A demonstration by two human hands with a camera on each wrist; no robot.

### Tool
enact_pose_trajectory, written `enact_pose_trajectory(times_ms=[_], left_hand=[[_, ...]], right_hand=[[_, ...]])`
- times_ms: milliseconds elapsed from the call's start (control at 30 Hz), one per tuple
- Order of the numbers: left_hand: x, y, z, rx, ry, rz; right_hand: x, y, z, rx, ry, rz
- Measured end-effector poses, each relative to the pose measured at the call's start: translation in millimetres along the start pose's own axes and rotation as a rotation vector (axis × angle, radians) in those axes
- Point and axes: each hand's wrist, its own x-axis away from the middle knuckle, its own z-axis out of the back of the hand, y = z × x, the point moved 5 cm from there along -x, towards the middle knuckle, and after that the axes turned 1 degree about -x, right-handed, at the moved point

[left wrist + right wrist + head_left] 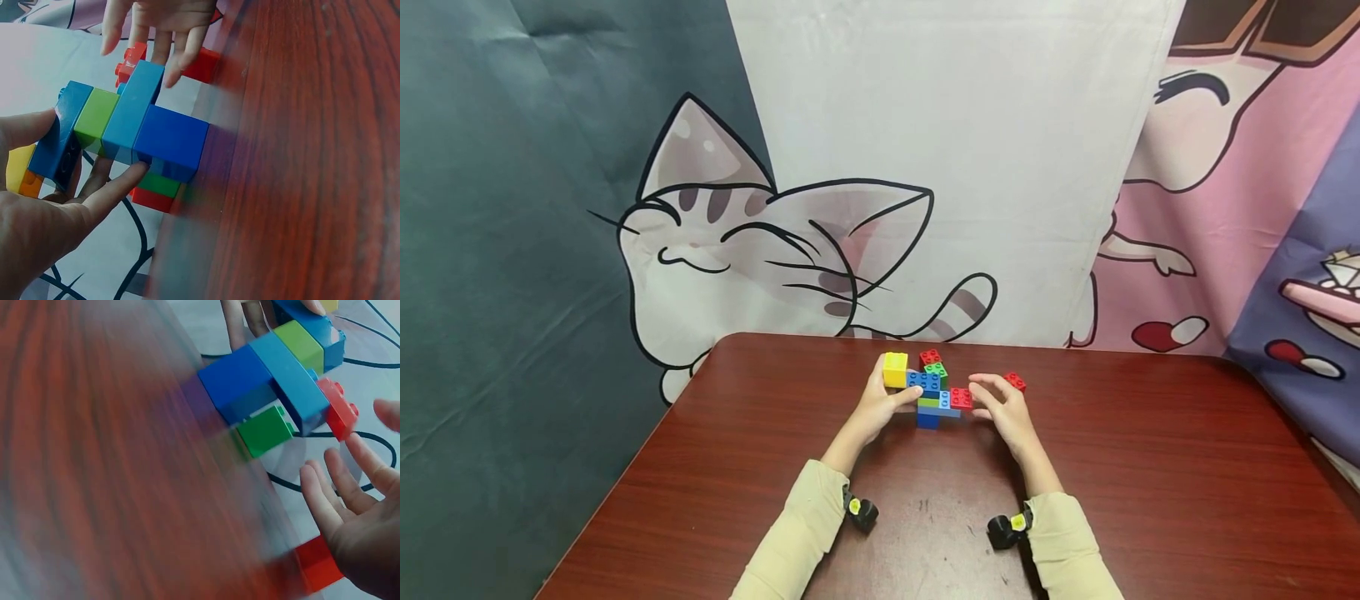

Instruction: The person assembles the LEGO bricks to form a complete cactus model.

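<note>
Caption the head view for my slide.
Left fingers hold a colorful block build; right fingers hover beside its red block.

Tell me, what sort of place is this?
It looks like an indoor play corner, perhaps one set up for filming: there's a cartoon-cat backdrop, a brown table and colourful toy bricks.

Plain colours were recorded on a square yellow plastic brick (895, 370), a rectangular blue plastic brick (928, 381), a lime-green plastic brick (96, 116), a long light-blue plastic brick (131, 112) and a studded red plastic brick (961, 399). The flat reddish-brown tabletop (1165, 450) bore dark wood grain. Fabric sleeves (797, 525) were plain cream. The white fabric backdrop (985, 108) carried a black-outlined, grey-striped cat (700, 229).
</note>
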Motion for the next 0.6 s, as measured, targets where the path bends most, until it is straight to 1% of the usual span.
enact_pose_trajectory(times_ms=[100, 200, 367, 600], left_hand=[[0.5, 0.6, -0.7, 0.001, -0.003, 0.000], [1.1, 1.2, -0.5, 0.003, -0.001, 0.001], [0.7, 1.1, -0.6, 0.014, 0.000, -0.001], [-0.6, 0.3, -0.8, 0.009, 0.001, -0.004]], right_hand=[[-0.2, -3.7, 8.4, 0.000, 0.052, 0.042], [-0.7, -5.4, 14.9, -0.043, 0.087, 0.066], [-1.7, -5.2, 22.9, -0.108, 0.130, 0.073], [-2.0, -5.5, 33.7, -0.182, 0.222, 0.106]])
